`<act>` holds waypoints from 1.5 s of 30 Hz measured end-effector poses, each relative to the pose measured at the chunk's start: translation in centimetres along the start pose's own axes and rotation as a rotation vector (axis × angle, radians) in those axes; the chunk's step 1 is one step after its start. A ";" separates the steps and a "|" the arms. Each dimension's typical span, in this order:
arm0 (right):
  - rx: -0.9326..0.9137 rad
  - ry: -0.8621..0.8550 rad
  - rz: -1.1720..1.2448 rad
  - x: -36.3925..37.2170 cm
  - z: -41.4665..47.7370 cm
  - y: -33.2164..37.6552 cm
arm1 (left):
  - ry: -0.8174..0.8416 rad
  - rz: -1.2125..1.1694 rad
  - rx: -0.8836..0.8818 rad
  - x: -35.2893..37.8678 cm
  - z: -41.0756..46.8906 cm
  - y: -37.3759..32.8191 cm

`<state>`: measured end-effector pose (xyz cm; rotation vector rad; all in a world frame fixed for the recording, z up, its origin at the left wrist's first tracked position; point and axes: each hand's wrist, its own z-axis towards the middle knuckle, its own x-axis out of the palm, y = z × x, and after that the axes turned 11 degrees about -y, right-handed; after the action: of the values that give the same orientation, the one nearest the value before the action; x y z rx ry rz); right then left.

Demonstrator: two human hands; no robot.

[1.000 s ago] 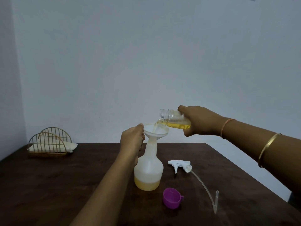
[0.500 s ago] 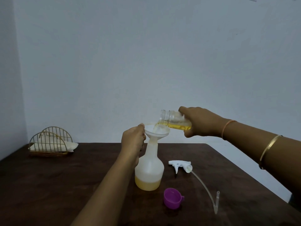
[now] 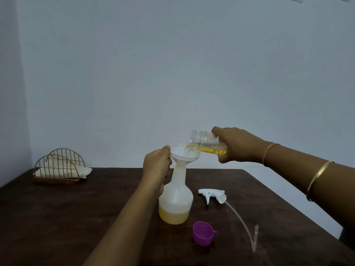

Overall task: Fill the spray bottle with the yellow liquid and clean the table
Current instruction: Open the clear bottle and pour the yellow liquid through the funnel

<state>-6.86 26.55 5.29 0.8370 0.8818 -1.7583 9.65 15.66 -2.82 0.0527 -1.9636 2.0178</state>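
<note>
A white translucent spray bottle stands upright on the dark wooden table, with yellow liquid filling its bottom part. A white funnel sits in its neck. My left hand grips the funnel's rim on the left side. My right hand holds a clear jar tipped on its side over the funnel, and yellow liquid runs from its mouth into the funnel. The jar holds a thin layer of yellow liquid.
The white spray trigger head with its long clear tube lies right of the bottle. A purple cap sits in front of it. A gold wire holder with white napkins stands at the table's far left.
The yellow liquid in the jar has dropped a little as it pours. Both hands have kept their positions.
</note>
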 end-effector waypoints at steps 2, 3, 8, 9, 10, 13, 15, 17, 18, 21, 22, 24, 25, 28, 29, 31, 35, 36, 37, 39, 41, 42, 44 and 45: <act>0.002 0.000 0.002 -0.1 0.0 0.0 | 0.002 -0.006 -0.002 0.0 0.0 0.0; 0.003 -0.002 0.003 -0.1 0.0 -0.1 | 0.003 -0.007 -0.003 0.0 0.0 -0.1; 0.001 -0.007 -0.004 -0.2 0.0 0.0 | 0.001 0.008 0.005 0.0 -0.1 -0.1; 0.001 -0.008 -0.005 -0.2 0.0 0.0 | 0.001 0.010 0.006 0.0 -0.2 -0.1; 0.000 -0.007 -0.006 -0.2 0.0 0.0 | 0.002 0.010 0.007 0.0 -0.2 -0.1; 0.000 -0.009 -0.009 -0.3 -0.1 0.0 | 0.004 0.011 0.010 -0.1 -0.3 -0.2; 0.000 -0.013 -0.009 -0.3 0.0 0.1 | 0.002 0.011 0.009 -0.1 -0.3 -0.2; -0.002 -0.016 -0.009 -0.4 0.0 0.2 | 0.000 0.012 0.011 -0.1 -0.3 -0.2; -0.004 -0.016 -0.009 -0.4 0.1 0.2 | -0.001 0.014 0.013 -0.1 -0.3 -0.2; -0.009 -0.017 -0.006 -0.5 0.2 0.3 | 0.001 0.014 0.016 -0.2 -0.4 -0.2; -0.009 -0.019 -0.006 -0.5 0.3 0.4 | 0.003 0.010 0.016 -0.2 -0.4 -0.2; -0.009 -0.022 -0.009 -0.5 0.4 0.4 | 0.004 0.006 0.016 -0.2 -0.4 -0.2; -0.010 -0.022 -0.010 -0.5 0.5 0.4 | 0.006 0.005 0.015 -0.2 -0.4 -0.2; -0.011 -0.022 -0.014 -0.6 0.6 0.4 | 0.007 0.007 0.013 -0.2 -0.4 -0.2; -0.011 -0.022 -0.014 -0.6 0.6 0.5 | 0.007 0.007 0.011 -0.2 -0.4 -0.2; -0.014 -0.022 -0.014 -0.6 0.7 0.5 | 0.009 0.005 0.009 -0.2 -0.4 -0.3; -0.015 -0.021 -0.013 -0.6 0.8 0.3 | 0.005 -0.001 0.000 -0.1 -0.4 -0.3; -0.014 -0.023 -0.014 -0.6 0.8 0.3 | 0.006 -0.005 -0.003 -0.1 -0.4 -0.3; -0.012 -0.025 -0.014 -0.6 0.8 0.3 | 0.006 -0.009 -0.006 -0.1 -0.4 -0.3; -0.011 -0.029 -0.014 -0.6 0.8 0.4 | 0.003 -0.013 -0.012 -0.1 -0.4 -0.3; -0.011 -0.029 -0.012 -0.5 0.8 0.4 | 0.000 -0.015 -0.017 -0.2 -0.4 -0.3; -0.009 -0.028 -0.010 -0.5 0.8 0.4 | -0.002 -0.017 -0.020 -0.2 -0.4 -0.3; -0.009 -0.028 -0.012 -0.4 0.8 0.3 | -0.005 -0.020 -0.026 -0.2 -0.4 -0.3; -0.010 -0.029 -0.014 -0.4 0.8 0.3 | -0.007 -0.020 -0.027 -0.1 -0.4 -0.3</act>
<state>-6.55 26.00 5.98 0.7987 0.8792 -1.7723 9.94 16.06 -2.60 0.0728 -1.9865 1.9810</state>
